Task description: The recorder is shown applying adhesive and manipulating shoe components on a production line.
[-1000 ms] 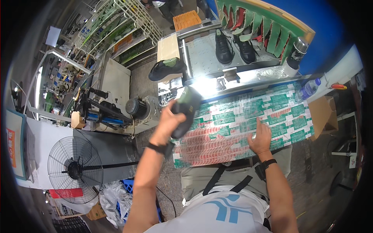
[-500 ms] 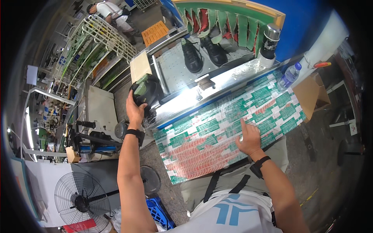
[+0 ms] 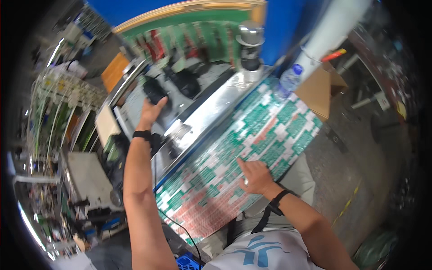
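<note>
My left hand (image 3: 150, 112) reaches over the grey perforated panel and grips the toe end of a black lace-up shoe (image 3: 154, 88), thumb on one side, fingers on the other. A second black shoe (image 3: 185, 84) lies just right of it, its far end under hanging green and red strips (image 3: 193, 38). My right hand (image 3: 257, 176) rests over the table top covered in green, white and red tape (image 3: 265, 135). Its index finger points out and the other fingers are curled. A small pale thing shows by the thumb, too small to name.
A shiny metal ledge (image 3: 202, 108) runs between panel and table. A dark flask with a silver lid (image 3: 250, 45) and a water bottle (image 3: 289, 81) stand at the far right, near a cardboard box (image 3: 317, 92). Racks (image 3: 63, 96) fill the left side. The picture is blurred.
My left hand has left the black-and-green item at the panel's left corner and taken hold of the left shoe. The view has swung; my right hand stays over the taped table.
</note>
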### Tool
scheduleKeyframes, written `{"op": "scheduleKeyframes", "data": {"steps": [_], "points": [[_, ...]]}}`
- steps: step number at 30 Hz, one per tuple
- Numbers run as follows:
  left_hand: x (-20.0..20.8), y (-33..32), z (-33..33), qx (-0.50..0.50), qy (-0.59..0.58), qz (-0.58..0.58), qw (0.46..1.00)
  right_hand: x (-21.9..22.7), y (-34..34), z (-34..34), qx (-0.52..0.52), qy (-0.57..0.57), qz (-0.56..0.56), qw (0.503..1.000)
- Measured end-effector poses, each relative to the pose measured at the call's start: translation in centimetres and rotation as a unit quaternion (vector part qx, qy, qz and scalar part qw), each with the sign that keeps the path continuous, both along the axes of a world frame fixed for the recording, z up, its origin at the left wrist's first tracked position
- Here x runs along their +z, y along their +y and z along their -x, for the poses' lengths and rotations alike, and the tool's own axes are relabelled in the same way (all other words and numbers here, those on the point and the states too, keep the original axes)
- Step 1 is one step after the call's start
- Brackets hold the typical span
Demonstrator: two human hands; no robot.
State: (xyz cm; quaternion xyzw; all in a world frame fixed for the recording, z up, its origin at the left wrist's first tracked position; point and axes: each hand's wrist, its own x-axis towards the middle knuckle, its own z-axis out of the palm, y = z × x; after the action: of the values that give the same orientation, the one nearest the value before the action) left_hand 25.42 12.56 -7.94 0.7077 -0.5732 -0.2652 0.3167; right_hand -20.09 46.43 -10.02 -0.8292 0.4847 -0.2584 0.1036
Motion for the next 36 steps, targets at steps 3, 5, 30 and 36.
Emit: {"op": "scheduleKeyframes", "data": {"steps": [3, 5, 30, 36], "points": [[-0.7, -3.1, 0.2, -0.012, 0.028, -0.028, 0.999, 0.1, -0.2, -0.5, 0.002, -0.003, 0.018, 1.0], [-1.8, -4.3, 0.4, 0.083, -0.014, -0.035, 0.996, 0.1, -0.4, -0.7, 0.004, -0.007, 0.035, 0.999], [4.6, 49.4, 21.4, 0.149, -0.058, -0.091, 0.983, -1.5, -0.5, -1.0, 0.033, -0.025, 0.072, 0.997], [5.1, 50.9, 19.5, 0.18, 0.062, -0.046, 0.981, -1.2, 0.7, -1.0, 0.032, -0.028, 0.026, 0.999]]}}
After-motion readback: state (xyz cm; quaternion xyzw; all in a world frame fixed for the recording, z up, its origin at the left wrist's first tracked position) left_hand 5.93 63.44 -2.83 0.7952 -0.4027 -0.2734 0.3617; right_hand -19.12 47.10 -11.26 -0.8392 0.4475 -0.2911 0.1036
